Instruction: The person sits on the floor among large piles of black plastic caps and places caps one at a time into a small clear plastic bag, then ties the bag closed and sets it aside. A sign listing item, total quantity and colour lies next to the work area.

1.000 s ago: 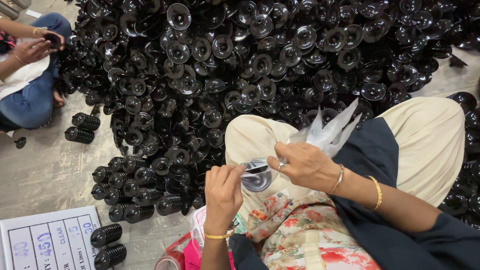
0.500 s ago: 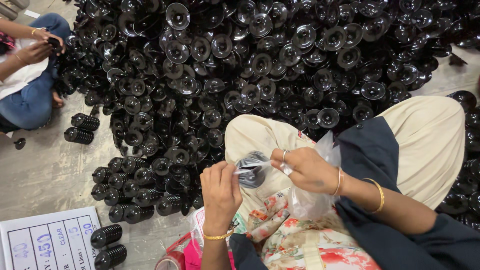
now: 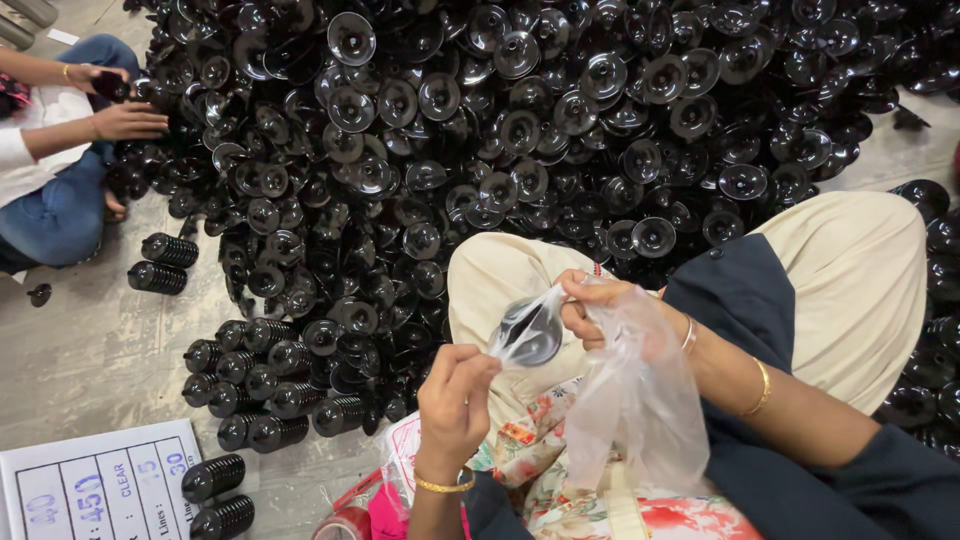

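Observation:
A round black disc-shaped part (image 3: pixel 532 332) sits inside the mouth of a clear plastic bag (image 3: pixel 640 400) over my lap. My left hand (image 3: pixel 455 400) pinches the bag's near edge just left of the disc. My right hand (image 3: pixel 600 305) grips the bag's top edge and the disc from the right. The rest of the bag hangs down across my right forearm. Both wrists wear gold bangles.
A huge heap of the same black parts (image 3: pixel 520 130) fills the floor ahead. Stacked black rolls (image 3: pixel 270 390) lie at its near left edge. Another person (image 3: pixel 60 150) sits at the far left, hands at the pile. A white printed card (image 3: pixel 95 495) lies at the lower left.
The bag, held up with its end sticking upward a second ago, now hangs down over my right arm. The black disc has gone into the bag's mouth, and my hands have drawn closer together.

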`<state>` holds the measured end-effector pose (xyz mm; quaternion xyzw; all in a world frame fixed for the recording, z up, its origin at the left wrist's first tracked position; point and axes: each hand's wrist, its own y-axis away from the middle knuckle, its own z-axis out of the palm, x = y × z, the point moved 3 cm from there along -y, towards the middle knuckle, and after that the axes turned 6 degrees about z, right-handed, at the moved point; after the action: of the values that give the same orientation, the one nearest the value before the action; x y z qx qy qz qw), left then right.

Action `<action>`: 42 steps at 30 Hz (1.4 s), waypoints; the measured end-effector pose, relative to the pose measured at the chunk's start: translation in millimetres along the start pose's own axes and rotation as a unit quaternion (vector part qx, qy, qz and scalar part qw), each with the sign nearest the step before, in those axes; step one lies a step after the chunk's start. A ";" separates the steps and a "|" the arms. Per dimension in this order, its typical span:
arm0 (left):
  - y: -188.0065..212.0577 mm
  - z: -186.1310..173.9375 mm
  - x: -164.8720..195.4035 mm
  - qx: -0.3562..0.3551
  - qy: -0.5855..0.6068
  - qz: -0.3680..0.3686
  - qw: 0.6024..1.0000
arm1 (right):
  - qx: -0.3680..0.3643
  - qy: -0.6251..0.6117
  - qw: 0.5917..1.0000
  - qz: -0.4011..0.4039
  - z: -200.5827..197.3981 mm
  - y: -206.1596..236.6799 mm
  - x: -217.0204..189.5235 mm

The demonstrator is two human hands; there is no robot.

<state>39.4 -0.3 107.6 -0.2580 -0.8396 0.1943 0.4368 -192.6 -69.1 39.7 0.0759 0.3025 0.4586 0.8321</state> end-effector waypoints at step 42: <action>9.2 48.7 4.5 -0.032 -0.037 0.084 0.995 | 0.166 0.679 0.629 -0.341 35.3 21.6 30.2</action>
<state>-1.0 4.8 78.9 -0.3335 -0.8364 0.2128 0.3794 -175.8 -27.1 63.8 -0.2288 0.8572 0.0061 0.4612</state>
